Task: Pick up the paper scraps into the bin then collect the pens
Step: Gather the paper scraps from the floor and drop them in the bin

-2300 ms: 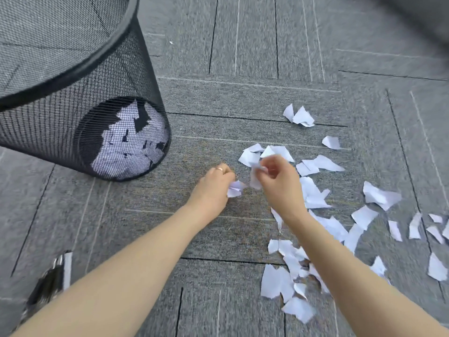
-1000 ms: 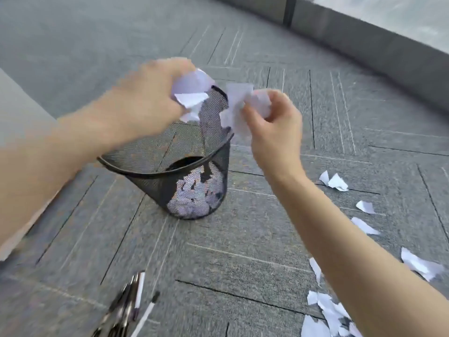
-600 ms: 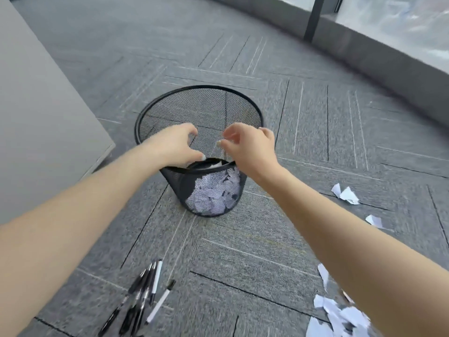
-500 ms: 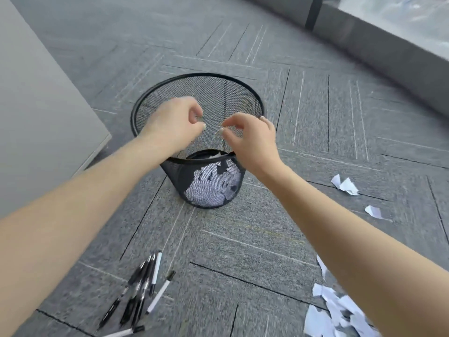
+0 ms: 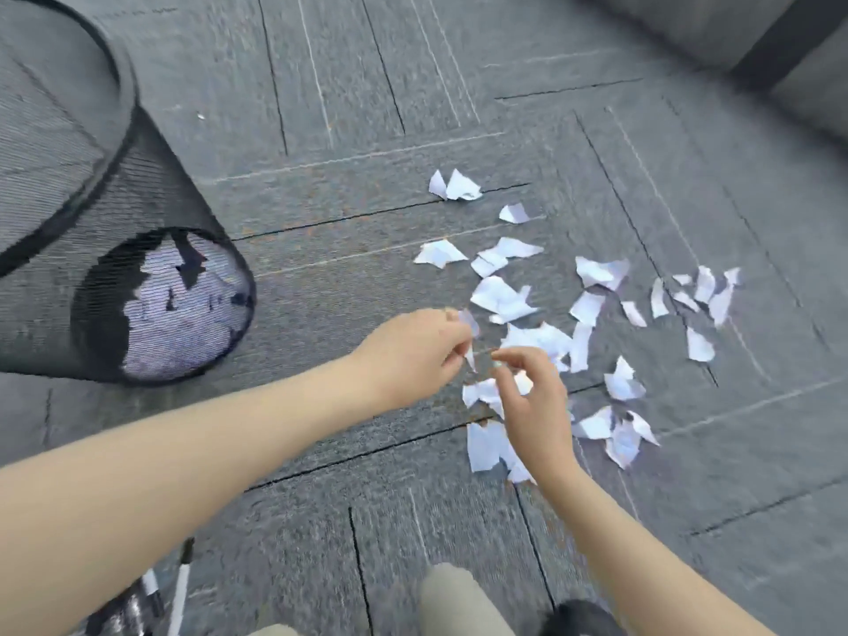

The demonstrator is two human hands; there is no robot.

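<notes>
Several torn white paper scraps (image 5: 500, 296) lie scattered on the grey carpet right of centre. The black mesh bin (image 5: 137, 204) stands at the left, and through its mesh I see scraps at the bottom. My left hand (image 5: 413, 355) is at the left edge of the pile, pinching a small paper scrap (image 5: 469, 324) between its fingertips. Just right of it, my right hand (image 5: 534, 406) hovers low over the scraps with fingers loosely curled and apart, nothing visibly in it. A few black and white pens (image 5: 179, 585) lie at the bottom left, partly hidden by my left forearm.
Grey carpet tiles cover the floor. A low grey wall base (image 5: 716, 34) with a dark post runs along the top right. My trouser knee (image 5: 454, 599) and a dark shoe (image 5: 578, 617) show at the bottom edge.
Both hands dropped their scraps into the bin, then came back down to the pile on the right. The view swung down. My left hand now pinches a new scrap.
</notes>
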